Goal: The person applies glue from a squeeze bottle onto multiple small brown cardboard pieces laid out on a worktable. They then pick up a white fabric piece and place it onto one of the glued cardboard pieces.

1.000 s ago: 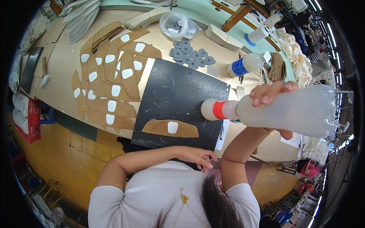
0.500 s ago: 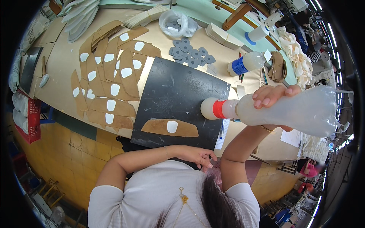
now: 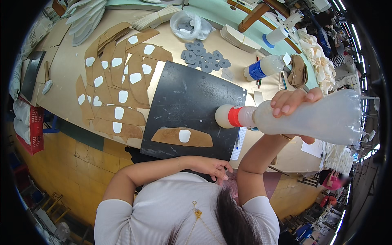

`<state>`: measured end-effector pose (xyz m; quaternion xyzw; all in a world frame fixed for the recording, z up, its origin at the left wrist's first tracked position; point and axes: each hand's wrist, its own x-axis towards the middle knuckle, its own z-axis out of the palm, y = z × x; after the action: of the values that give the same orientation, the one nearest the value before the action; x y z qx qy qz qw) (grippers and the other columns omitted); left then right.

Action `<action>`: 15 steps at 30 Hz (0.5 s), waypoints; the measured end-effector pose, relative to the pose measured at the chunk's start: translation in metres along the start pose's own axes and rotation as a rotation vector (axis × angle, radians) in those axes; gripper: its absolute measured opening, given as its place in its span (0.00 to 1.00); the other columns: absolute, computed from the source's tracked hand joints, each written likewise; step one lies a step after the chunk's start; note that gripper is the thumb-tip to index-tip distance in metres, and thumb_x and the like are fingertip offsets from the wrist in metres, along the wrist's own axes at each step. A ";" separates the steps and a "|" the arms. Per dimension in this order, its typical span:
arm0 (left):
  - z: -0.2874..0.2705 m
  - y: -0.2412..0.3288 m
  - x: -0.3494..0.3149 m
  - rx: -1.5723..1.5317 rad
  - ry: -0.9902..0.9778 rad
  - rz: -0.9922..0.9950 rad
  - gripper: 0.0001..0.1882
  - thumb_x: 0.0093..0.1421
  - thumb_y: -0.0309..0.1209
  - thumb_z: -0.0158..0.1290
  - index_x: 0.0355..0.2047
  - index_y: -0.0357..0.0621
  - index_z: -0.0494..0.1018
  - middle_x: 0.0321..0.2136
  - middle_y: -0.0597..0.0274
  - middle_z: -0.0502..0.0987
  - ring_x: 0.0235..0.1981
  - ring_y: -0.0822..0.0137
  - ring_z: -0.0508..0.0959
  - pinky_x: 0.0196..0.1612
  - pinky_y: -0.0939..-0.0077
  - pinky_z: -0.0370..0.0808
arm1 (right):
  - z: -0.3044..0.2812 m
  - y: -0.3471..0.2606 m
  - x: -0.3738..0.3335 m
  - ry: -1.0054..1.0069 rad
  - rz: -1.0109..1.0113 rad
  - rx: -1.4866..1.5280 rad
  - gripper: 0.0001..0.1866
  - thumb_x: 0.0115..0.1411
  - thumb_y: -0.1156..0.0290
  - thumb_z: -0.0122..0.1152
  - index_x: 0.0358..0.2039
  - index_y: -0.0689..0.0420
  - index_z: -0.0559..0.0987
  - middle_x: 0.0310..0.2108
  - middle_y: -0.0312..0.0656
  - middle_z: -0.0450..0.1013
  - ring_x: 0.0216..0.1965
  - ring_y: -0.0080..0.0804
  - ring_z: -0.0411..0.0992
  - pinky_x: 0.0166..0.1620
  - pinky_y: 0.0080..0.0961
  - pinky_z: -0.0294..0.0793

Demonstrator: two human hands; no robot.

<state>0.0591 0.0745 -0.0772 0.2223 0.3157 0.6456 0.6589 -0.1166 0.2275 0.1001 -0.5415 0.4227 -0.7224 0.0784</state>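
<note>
My right hand (image 3: 295,103) is wrapped round a large translucent plastic bottle (image 3: 326,116). The neck of that bottle meets the neck of a smaller cloudy bottle (image 3: 223,116) with a red band, which is at the right edge of the black board (image 3: 192,102). My left hand (image 3: 213,168) rests in front of my body, holding nothing, its fingers loosely bent and apart. On the board's near part lies a brown curved piece (image 3: 163,137) with a white patch (image 3: 184,135). Whether liquid runs between the bottles I cannot make out.
Several brown pieces (image 3: 108,77) with white patches overlap on the table's left. Small grey pieces (image 3: 206,57) lie beyond the board, near a clear plastic bag (image 3: 185,25). A blue-labelled bottle (image 3: 264,68) leans at the right. A red crate (image 3: 36,128) stands lower left.
The large bottle and my right hand have shifted very slightly upward in the picture. My left hand and the table pieces look the same.
</note>
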 end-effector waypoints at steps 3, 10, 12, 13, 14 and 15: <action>0.000 -0.001 0.000 0.008 0.003 0.009 0.28 0.60 0.40 0.51 0.56 0.41 0.58 0.39 0.59 0.69 0.42 0.69 0.70 0.45 0.74 0.68 | 0.001 0.001 0.001 -0.009 -0.006 0.002 0.44 0.44 0.53 0.72 0.54 0.58 0.56 0.38 0.56 0.71 0.35 0.48 0.75 0.43 0.41 0.72; -0.001 -0.003 -0.001 0.007 -0.002 0.020 0.27 0.60 0.40 0.51 0.55 0.42 0.59 0.40 0.59 0.70 0.43 0.69 0.70 0.45 0.73 0.68 | 0.007 0.003 0.003 0.034 -0.032 -0.014 0.47 0.43 0.50 0.72 0.55 0.58 0.54 0.37 0.56 0.71 0.34 0.48 0.75 0.41 0.40 0.72; -0.001 -0.002 -0.001 0.005 -0.003 0.018 0.27 0.60 0.40 0.51 0.55 0.42 0.59 0.41 0.58 0.70 0.44 0.69 0.70 0.45 0.73 0.68 | 0.007 0.003 0.004 0.038 -0.032 -0.012 0.48 0.42 0.50 0.72 0.55 0.59 0.54 0.38 0.56 0.71 0.34 0.49 0.75 0.42 0.41 0.72; -0.001 -0.002 -0.001 0.008 -0.004 0.019 0.27 0.60 0.41 0.51 0.55 0.42 0.59 0.41 0.58 0.70 0.44 0.69 0.70 0.45 0.73 0.68 | 0.007 0.003 0.004 0.040 -0.032 -0.011 0.49 0.42 0.49 0.72 0.55 0.59 0.54 0.38 0.56 0.71 0.34 0.49 0.75 0.42 0.41 0.73; -0.001 -0.002 -0.001 0.011 -0.003 0.021 0.27 0.60 0.41 0.51 0.55 0.42 0.59 0.41 0.58 0.70 0.44 0.68 0.70 0.46 0.73 0.68 | 0.007 0.003 0.004 0.035 -0.025 -0.014 0.49 0.42 0.49 0.72 0.56 0.59 0.53 0.38 0.56 0.70 0.35 0.50 0.74 0.42 0.41 0.73; -0.001 -0.001 -0.002 0.014 -0.002 0.023 0.27 0.60 0.41 0.51 0.55 0.41 0.59 0.41 0.58 0.70 0.44 0.68 0.70 0.46 0.73 0.68 | 0.006 0.002 0.004 0.031 -0.019 -0.017 0.50 0.42 0.49 0.72 0.56 0.59 0.53 0.38 0.56 0.70 0.35 0.50 0.74 0.43 0.42 0.73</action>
<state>0.0598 0.0728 -0.0784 0.2313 0.3169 0.6506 0.6502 -0.1137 0.2206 0.1023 -0.5350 0.4247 -0.7278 0.0604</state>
